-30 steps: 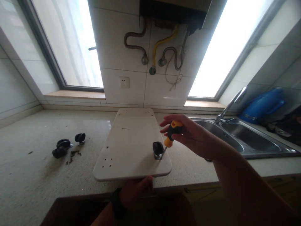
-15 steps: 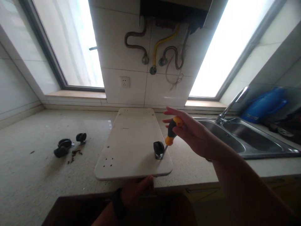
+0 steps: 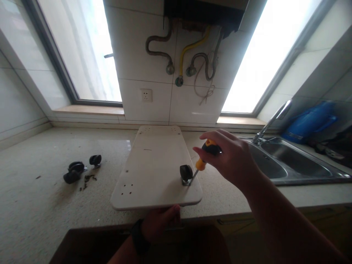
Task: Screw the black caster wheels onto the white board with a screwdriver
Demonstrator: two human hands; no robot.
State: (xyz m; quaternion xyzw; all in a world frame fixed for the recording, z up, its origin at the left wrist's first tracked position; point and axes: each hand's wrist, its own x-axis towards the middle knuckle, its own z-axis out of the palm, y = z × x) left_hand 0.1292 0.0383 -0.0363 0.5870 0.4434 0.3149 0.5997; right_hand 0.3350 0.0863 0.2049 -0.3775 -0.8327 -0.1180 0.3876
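My right hand (image 3: 227, 150) is closed around the yellow and black handle of a screwdriver (image 3: 200, 164). The screwdriver leans to the right, and its tip meets the metal plate of a black caster wheel (image 3: 186, 172). That caster stands at the near right corner of a white board (image 3: 156, 161) with rounded corners and small holes. Under the board's front edge, my left hand (image 3: 162, 220) grips the board, thumb at the rim; its other fingers are mostly hidden. A dark band circles my left wrist.
Left of the board, loose black casters (image 3: 75, 168) and a small heap of screws (image 3: 88, 179) lie on the speckled counter (image 3: 49, 205). To the right are a steel sink (image 3: 297, 161), a faucet (image 3: 271, 123) and a blue jug (image 3: 310, 121). Pipes (image 3: 180, 60) run down the tiled wall.
My right hand has gone from loosely spread fingers to wrapped around the screwdriver handle, which now tilts further right. The board, caster and left hand stay nearly where they were.
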